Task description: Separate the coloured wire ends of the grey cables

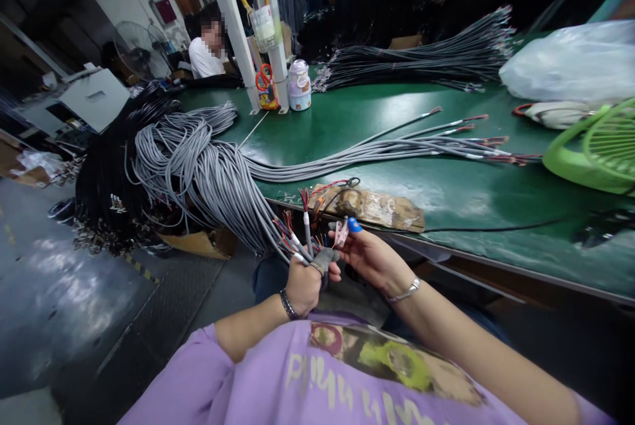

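My left hand (304, 285) is closed around the stripped ends of several grey cables (296, 245), whose thin coloured wires fan out above it. A dark grey covering wraps its thumb. Close by on the right, my right hand (373, 258), with a blue cover on the thumb tip, pinches a small pinkish-white piece (341, 232) beside the wire ends. I cannot make out what that piece is. From my left hand the cables run back to a large grey bundle (198, 160) draped over the table's left end.
On the green table (387, 108) lie more grey cables (357, 155), a worn wooden block (381, 208), black cables (411, 63), a plastic bag (560, 58) and a green fan (595, 147). A bottle (299, 86) stands by white posts. Beyond sits a person (202, 55).
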Demonstrator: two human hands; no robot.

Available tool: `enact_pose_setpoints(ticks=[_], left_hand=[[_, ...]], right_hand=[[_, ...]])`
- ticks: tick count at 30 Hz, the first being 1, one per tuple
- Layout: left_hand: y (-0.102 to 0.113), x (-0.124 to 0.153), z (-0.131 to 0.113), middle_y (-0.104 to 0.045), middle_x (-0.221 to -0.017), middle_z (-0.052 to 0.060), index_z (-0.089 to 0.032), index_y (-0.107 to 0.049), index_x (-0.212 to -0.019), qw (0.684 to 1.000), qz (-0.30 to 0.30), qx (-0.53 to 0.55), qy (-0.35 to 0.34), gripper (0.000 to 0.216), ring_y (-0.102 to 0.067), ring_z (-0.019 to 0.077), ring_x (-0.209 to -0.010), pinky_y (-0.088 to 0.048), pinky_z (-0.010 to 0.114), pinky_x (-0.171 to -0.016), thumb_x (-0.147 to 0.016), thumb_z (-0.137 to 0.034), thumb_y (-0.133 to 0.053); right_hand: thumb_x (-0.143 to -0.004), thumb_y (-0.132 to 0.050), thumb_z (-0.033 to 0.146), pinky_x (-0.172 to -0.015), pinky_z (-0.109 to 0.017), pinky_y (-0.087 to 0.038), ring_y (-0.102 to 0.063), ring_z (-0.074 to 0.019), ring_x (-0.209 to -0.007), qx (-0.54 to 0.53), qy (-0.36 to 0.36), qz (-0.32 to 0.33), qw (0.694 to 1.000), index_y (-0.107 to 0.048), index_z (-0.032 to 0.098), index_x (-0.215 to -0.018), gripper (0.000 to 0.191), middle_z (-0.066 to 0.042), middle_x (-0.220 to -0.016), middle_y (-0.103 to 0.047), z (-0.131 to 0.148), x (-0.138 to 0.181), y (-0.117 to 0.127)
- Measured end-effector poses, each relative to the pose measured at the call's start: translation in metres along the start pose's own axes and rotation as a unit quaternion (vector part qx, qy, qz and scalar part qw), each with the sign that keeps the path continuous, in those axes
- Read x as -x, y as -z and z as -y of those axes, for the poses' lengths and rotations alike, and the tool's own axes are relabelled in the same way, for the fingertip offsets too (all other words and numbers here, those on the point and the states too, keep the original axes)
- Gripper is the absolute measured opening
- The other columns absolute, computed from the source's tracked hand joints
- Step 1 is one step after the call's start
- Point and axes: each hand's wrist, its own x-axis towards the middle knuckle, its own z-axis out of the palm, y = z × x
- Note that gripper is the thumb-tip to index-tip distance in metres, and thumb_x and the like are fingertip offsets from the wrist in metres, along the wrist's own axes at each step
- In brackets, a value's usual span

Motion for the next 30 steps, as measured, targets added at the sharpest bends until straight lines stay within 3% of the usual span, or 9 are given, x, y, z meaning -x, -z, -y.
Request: enact_pose_setpoints(ticks=[9,19,30], left_hand=[[0.0010,0.0031,0.0034,-0.061,-0.051,0.000,-0.012,-0.063,-0.070,0.999,0.016,-0.035,0.026,0.043,-0.054,0.0093,-0.042,-0.049,0.021,-0.044,-0.061,-0.051,-0.077],[0.0058,0.0035,0.0071,-0.062,-0.055,0.000,-0.012,-0.065,-0.073,1.000,0.016,-0.021,-0.006,0.036,-0.055,0.0088,-0.044,-0.047,0.020,-0.044,-0.069,-0.046,-0.074],[0.0007,0.0043,0.0033,-0.060,-0.051,0.000,-0.012,-0.062,-0.071,0.999,0.014,-0.046,0.024,0.043,-0.054,0.0092,-0.043,-0.048,0.022,-0.045,-0.062,-0.052,-0.077]], right_hand=[[-0.081,-0.068,0.042,-0.068,-0.029,-0.051,-0.065,-0.0159,-0.072,0.008,0.044,0.023,0.999,-0.071,0.021,-0.086,0.023,-0.006,-0.092,-0.074,-0.0073,-0.0055,0.0058],[-0.077,-0.072,0.044,-0.068,-0.028,-0.050,-0.064,-0.0143,-0.072,0.001,0.037,0.005,0.999,-0.070,0.022,-0.081,0.023,-0.003,-0.088,-0.075,-0.0059,-0.0037,0.0035],[-0.078,-0.069,0.050,-0.065,-0.028,-0.049,-0.062,-0.0156,-0.072,0.011,0.037,0.013,0.999,-0.070,0.023,-0.084,0.028,-0.004,-0.088,-0.074,-0.0082,-0.0048,0.0048]])
